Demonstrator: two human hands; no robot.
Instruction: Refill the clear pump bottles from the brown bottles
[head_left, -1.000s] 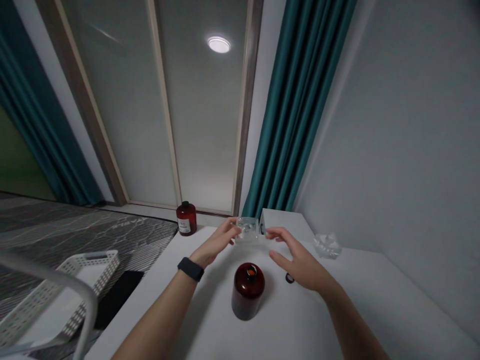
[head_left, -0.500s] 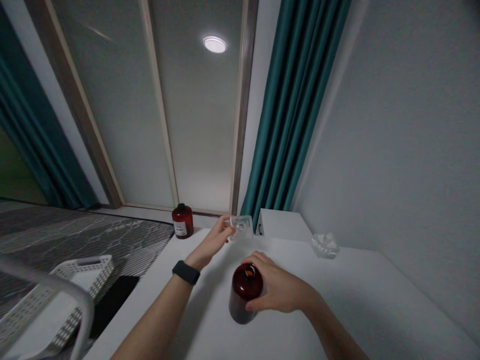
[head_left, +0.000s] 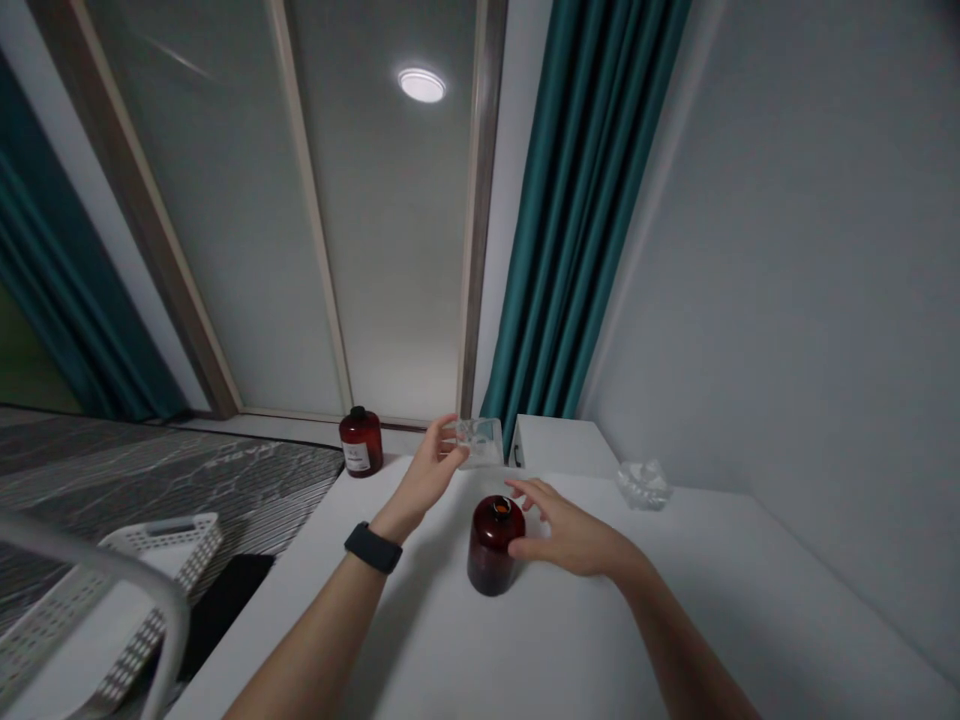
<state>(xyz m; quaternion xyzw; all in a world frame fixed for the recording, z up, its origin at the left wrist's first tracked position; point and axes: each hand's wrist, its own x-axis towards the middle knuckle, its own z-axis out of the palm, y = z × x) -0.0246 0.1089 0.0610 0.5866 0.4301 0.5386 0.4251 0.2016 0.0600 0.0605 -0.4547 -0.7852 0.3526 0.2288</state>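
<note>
A dark amber bottle with an uncapped mouth stands upright on the white table. My right hand is at its right side, fingers spread and curved; the thumb is close to the bottle, and I cannot tell whether it touches. Farther off, my left hand, with a black band on the wrist, grips the left edge of a clear, box-shaped container. What is inside the container is hard to make out. Another amber bottle, with a dark cap and white label, stands at the table's far left corner.
A crumpled clear plastic piece lies on the right, near the wall. Behind the table's far edge is a white box-like cabinet. On the lower left are a white perforated basket and a curved pale tube.
The uncapped bottle has moved away from me across the table. My right hand's fingers have loosened from around it. The clear container has shifted slightly up and left with my left hand.
</note>
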